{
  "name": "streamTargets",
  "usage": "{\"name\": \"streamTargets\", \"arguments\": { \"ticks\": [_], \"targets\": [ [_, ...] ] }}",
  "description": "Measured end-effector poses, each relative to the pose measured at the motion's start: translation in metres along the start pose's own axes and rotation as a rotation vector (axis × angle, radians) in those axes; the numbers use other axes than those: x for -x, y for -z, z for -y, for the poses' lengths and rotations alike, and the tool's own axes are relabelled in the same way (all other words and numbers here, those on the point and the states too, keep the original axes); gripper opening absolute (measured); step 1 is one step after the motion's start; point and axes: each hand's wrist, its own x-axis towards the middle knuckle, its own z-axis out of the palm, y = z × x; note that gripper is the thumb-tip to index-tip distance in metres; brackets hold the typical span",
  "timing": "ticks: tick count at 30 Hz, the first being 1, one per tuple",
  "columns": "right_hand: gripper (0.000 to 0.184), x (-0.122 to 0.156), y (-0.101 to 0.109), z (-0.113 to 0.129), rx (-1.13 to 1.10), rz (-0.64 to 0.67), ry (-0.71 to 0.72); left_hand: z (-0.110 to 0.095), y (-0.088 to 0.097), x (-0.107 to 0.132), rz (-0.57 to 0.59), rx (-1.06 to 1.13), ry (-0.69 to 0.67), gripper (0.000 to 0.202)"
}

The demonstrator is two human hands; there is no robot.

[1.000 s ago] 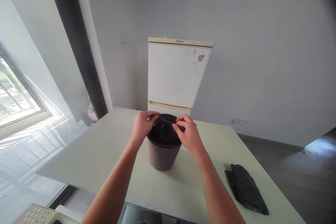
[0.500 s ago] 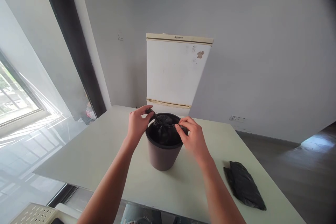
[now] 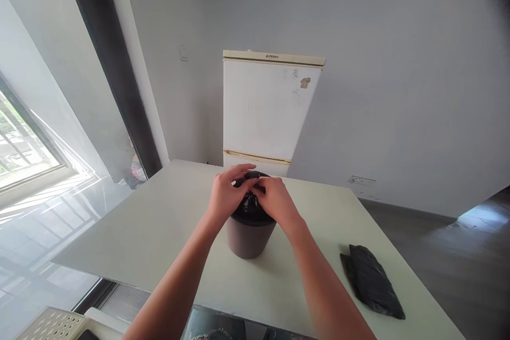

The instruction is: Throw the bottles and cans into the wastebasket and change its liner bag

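A small brown bin [image 3: 249,238] stands on the pale table [image 3: 159,223], lined with a black plastic bag [image 3: 251,203]. Both my hands meet over the bin's mouth. My left hand [image 3: 226,195] pinches a gathered piece of the bag's top between thumb and fingers. My right hand [image 3: 275,200] is closed on the bag's other gathered piece, touching the left. The bag's opening is mostly hidden under my hands.
A folded black bag [image 3: 371,280] lies on the table at the right. A white fridge [image 3: 266,111] stands against the grey wall behind the table. A white perforated crate [image 3: 51,325] sits below the table's near left corner. A window is at the left.
My hands were apart at the bin's rim, each holding a bit of the bag. They have come together above the bin's middle, drawing the bag's top closed.
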Motion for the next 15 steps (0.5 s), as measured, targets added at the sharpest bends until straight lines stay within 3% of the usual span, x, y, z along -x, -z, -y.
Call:
{"name": "streamTargets", "arguments": {
  "ticks": [4, 7, 11, 15],
  "targets": [
    [0.026, -0.005, 0.002, -0.010, -0.124, -0.175, -0.008, 0.017, 0.012, 0.021, -0.097, -0.016, -0.091, 0.038],
    [0.030, -0.010, 0.007, -0.013, -0.237, -0.325, 0.005, 0.045, 0.016, 0.047, -0.127, -0.021, -0.094, 0.071],
    [0.034, -0.022, 0.018, -0.008, -0.281, -0.489, 0.023, 0.088, 0.011, 0.083, -0.086, -0.001, -0.023, 0.116],
    [0.033, -0.037, 0.036, 0.003, -0.307, -0.652, 0.082, 0.120, -0.001, 0.109, 0.004, -0.049, 0.111, 0.134]
  ]
}}
